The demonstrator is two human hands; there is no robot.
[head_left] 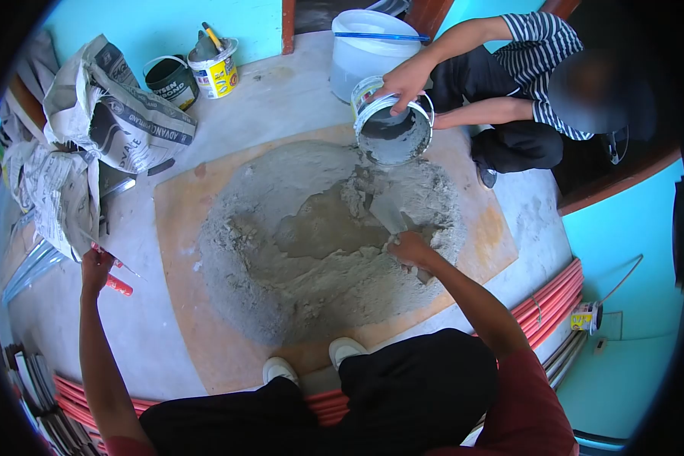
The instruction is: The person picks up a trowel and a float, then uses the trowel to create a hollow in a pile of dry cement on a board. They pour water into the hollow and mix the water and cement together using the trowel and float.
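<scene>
My right hand (412, 249) is closed on a trowel (388, 213), its flat blade at the right side of a heap of grey cement mix (304, 296). Wet mix lies pooled in the heap's middle. My left hand (96, 267), at the far left, is closed on a tool with a red handle (118, 285) and a thin metal part. Above the heap a co-worker's hands tilt a bucket (395, 135) with its mouth toward the heap; grey residue coats its inside. The heap lies on a brown board (181, 304).
A co-worker in a striped shirt (543, 45) squats at the upper right beside a large white bucket (372, 49). Cement bags (129, 125) stand upper left, near a dark bucket (171, 83) and a yellow-labelled bucket (219, 76). Red pipes (551, 300) lie behind my feet and at right.
</scene>
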